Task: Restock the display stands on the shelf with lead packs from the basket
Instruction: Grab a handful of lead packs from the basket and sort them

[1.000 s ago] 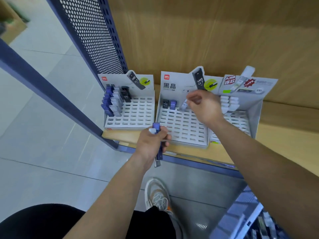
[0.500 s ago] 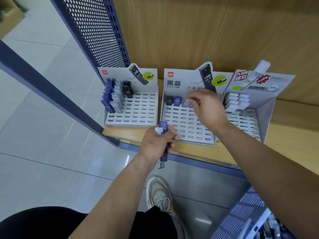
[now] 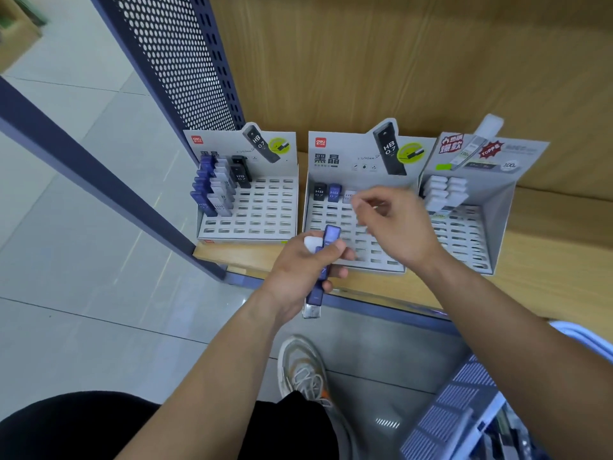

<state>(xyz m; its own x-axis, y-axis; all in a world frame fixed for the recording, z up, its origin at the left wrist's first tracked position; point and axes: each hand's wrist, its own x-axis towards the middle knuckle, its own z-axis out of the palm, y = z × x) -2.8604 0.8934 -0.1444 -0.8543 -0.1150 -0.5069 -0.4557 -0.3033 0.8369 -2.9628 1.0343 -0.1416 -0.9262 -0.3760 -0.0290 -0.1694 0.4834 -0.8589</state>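
Left hand (image 3: 308,263) grips spare lead packs (image 3: 331,235) as ready supply; right hand (image 3: 394,224) loose, empty, above middle stand (image 3: 326,219) back row.

— What's the shelf made of?

— The pale wooden shelf board (image 3: 547,260) and the wood-grain back panel (image 3: 398,61) both look matt and finely grained. At far left, the dark blue perforated metal side panel (image 3: 185,61) has a smooth painted finish.

— And the stands?

— The grey-white slotted cardboard display stands (image 3: 252,210) are printed and matt. The violet-blue plastic lead packs (image 3: 331,235) in the left hand (image 3: 298,270) are smooth and glossy, with one clear end. The grey floor tiles (image 3: 83,260) shine. The blue-and-white slatted basket (image 3: 457,403) at near right is plastic.
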